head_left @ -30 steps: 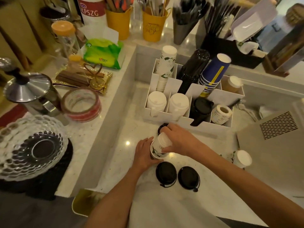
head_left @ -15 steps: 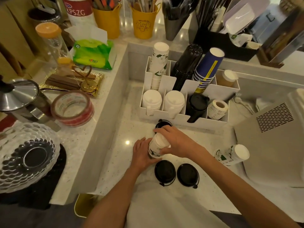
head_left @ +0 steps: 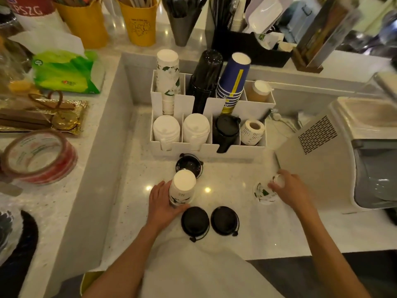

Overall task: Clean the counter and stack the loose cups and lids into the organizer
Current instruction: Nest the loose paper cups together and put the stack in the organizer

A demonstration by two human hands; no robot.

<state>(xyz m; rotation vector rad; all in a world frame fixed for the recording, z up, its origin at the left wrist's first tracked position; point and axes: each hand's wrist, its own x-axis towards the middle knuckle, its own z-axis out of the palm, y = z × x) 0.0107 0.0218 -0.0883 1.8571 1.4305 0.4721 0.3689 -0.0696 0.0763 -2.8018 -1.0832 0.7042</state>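
A small stack of upturned floral paper cups (head_left: 182,188) is held on the pale worktop (head_left: 268,229) by the left hand (head_left: 163,205), whose grip is closed around its near left side. Further right, a second floral cup (head_left: 263,193) lying on its side is gripped by the right hand (head_left: 289,191), the fingers being wrapped over its base; this cup sits just beside a grey machine (head_left: 335,155). Three black lids are loose on the worktop: one lid (head_left: 189,165) lies just beyond the held stack, and two more lids (head_left: 195,221) (head_left: 225,220) lie side by side just near of it. The white organizer (head_left: 206,148) stands at the far side, its back row filled with tall stacks of floral cups (head_left: 168,78), black cups (head_left: 206,76) and blue cups (head_left: 234,80), and its front row with white lids (head_left: 166,129), black lids (head_left: 226,131) and a roll of labels (head_left: 252,132). A roll of tape (head_left: 39,157) rests on the raised ledge at the left.
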